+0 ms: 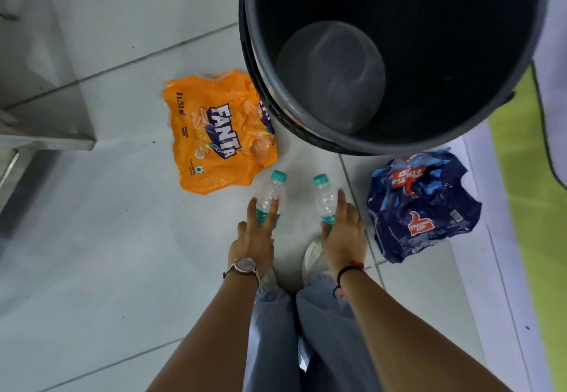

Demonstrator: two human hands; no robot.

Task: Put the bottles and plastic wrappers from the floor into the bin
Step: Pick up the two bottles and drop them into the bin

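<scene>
left hand [256, 232] and right hand [342, 232] each wrap fingers around a teal-capped bottle, left bottle [271, 197], right bottle [325, 198], at lower centre; orange "fanta 8 x 250 ml" wrapper [214, 134] centre left, blue "thums up" wrapper [423, 204] right, bin [460, 134] above.

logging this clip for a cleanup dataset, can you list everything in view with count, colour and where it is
bin: 1, dark grey, upper right on the floor, nothing seen inside
Fanta wrapper: 1, orange, flat on the floor left of the bin
Thums Up wrapper: 1, dark blue and red, crumpled on the floor below the bin, at right
left bottle: 1, clear with teal cap, under the left hand
right bottle: 1, clear with teal cap, under the right hand
floor: pale grey tiles
left hand: 1, wristwatch, fingers on the left bottle
right hand: 1, red and black wrist threads, fingers on the right bottle
</scene>
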